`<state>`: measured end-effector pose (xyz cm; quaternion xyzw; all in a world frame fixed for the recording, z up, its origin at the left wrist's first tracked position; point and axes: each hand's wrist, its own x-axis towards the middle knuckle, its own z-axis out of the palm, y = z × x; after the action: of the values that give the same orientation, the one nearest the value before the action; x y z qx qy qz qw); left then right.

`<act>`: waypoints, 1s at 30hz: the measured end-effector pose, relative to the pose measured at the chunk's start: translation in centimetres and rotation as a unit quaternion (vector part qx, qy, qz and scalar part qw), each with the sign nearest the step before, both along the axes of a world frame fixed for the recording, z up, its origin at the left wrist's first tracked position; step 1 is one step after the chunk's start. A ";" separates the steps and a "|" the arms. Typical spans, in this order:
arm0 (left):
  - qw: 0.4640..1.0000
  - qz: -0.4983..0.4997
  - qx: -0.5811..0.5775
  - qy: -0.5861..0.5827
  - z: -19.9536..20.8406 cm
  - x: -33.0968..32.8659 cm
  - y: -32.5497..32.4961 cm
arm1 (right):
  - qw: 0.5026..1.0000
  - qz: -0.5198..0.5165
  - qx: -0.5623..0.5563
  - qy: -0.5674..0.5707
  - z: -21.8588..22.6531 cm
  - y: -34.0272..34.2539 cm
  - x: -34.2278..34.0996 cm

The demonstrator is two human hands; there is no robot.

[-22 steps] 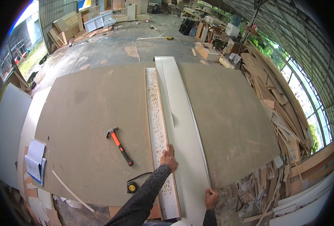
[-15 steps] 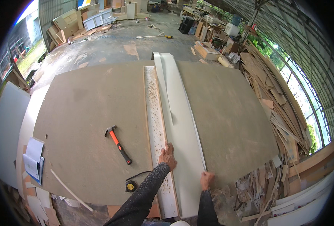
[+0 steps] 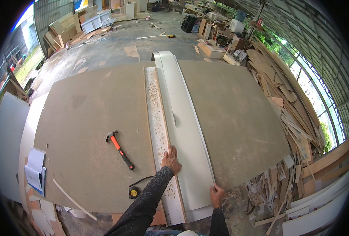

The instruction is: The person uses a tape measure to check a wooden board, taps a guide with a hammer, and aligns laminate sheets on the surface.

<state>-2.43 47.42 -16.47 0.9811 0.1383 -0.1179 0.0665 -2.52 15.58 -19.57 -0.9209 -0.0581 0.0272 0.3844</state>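
A long narrow board (image 3: 153,104) with a white, brown-speckled face and thin wooden side edges lies lengthwise before me. Along its right side runs a flexible white sheet (image 3: 190,161), its far end curled up and over. My left hand (image 3: 171,160) rests with fingers stretched out across the board's right edge and the sheet's left edge. Closed on the sheet's right edge near its close end is my right hand (image 3: 217,195). Under that close end a second white layer (image 3: 201,213) shows. Left of the board lie a claw hammer (image 3: 120,150) with an orange-and-black handle and a tape measure (image 3: 134,192).
All this lies on a large brown panel (image 3: 91,106). An open booklet (image 3: 35,169) and a thin pale strip (image 3: 74,199) lie along its left side. Stacked planks (image 3: 286,94) and wood scraps (image 3: 271,192) crowd the right. Farther off stands a black box (image 3: 189,23).
My right hand has shifted slightly nearer along the sheet's edge. The sheet's close end now sits apart from the white layer beneath it. My left hand stays at the board's edge; the view has shifted slightly.
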 end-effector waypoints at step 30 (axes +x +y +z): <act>0.999 0.010 -0.030 0.001 0.6 -0.1 0.3 | 1.000 -0.014 -0.017 -0.017 1.4 5.7 3.6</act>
<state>-2.53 47.71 -15.91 0.9771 0.1449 -0.1222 0.0969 1.04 21.28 -18.22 -0.9284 -0.0511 0.0075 0.3680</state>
